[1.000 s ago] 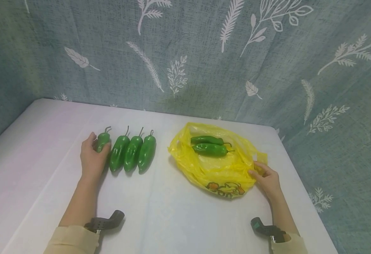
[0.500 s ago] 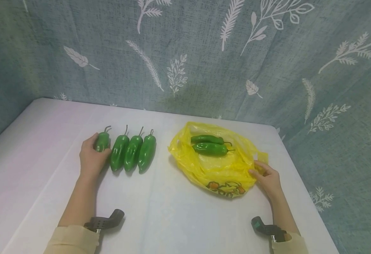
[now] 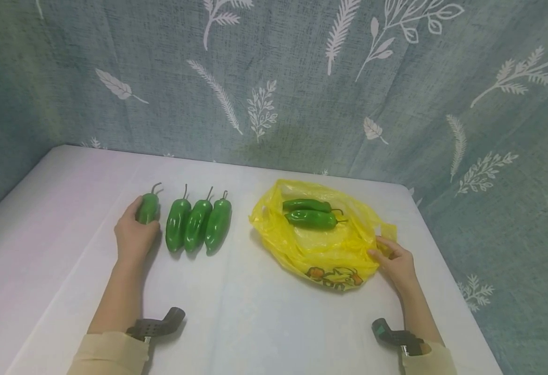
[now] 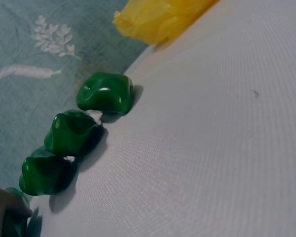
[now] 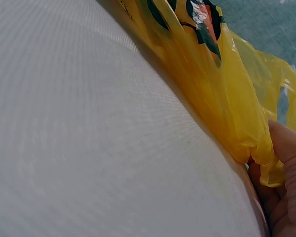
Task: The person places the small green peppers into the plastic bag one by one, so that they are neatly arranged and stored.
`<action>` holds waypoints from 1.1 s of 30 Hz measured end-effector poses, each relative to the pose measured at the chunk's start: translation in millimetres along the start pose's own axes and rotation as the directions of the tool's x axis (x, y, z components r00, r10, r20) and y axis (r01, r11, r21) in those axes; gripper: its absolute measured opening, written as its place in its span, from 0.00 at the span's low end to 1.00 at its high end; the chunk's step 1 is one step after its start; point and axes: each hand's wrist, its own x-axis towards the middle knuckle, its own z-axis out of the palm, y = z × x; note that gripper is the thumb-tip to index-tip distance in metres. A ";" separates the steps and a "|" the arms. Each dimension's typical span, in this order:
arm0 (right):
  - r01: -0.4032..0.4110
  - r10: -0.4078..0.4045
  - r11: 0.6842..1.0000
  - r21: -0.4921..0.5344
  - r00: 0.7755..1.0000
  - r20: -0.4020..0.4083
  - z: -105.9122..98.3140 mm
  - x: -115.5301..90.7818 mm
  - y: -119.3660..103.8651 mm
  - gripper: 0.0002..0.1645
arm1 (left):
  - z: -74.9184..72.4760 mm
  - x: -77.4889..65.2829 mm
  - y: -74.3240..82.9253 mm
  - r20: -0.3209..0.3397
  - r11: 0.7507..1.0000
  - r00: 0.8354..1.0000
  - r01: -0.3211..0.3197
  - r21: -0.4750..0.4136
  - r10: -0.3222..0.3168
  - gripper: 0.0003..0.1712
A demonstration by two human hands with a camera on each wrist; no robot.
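At the left of the head view, my left hand (image 3: 134, 233) grips a green chili pepper (image 3: 149, 207) between thumb and fingers; its lower end is hidden by the hand. To its right, three more green peppers (image 3: 198, 226) lie side by side, stems pointing away. In the left wrist view their blunt ends (image 4: 104, 93) show, with the held pepper at the lower left corner. My right hand (image 3: 396, 264) pinches the right edge of a yellow plastic bag (image 3: 278, 250), which lies with its mouth open. Two green peppers (image 3: 312, 219) lie inside it.
All of this rests on a white-covered table (image 3: 255, 333). A grey-green curtain (image 3: 170, 104) with white leaf prints hangs behind the table and along its right side. Black wrist cameras (image 3: 157, 325) are strapped to both wrists.
My left hand has shifted slightly left with its pepper, and the gap to the neighbouring pepper has widened. My right hand and the bag have stayed practically still.
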 end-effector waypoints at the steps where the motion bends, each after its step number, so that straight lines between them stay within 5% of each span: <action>1: 0.001 -0.001 1.000 -0.002 1.000 0.002 0.0 0.0 -0.1 0.30 | -0.2 0.0 -0.3 -0.007 1.000 1.000 -0.002 0.002 0.002 0.46; 16: 0.004 -0.004 1.000 -0.006 1.000 0.009 -0.5 0.0 0.3 0.30 | -1.0 -4.5 -3.6 -0.112 0.996 0.993 -0.056 -0.071 0.048 0.36; 33: 0.013 -0.013 1.000 0.001 1.000 0.008 -0.3 0.5 1.0 0.30 | -7.8 -3.0 -1.8 -0.094 0.991 0.996 -0.020 -0.134 0.008 0.36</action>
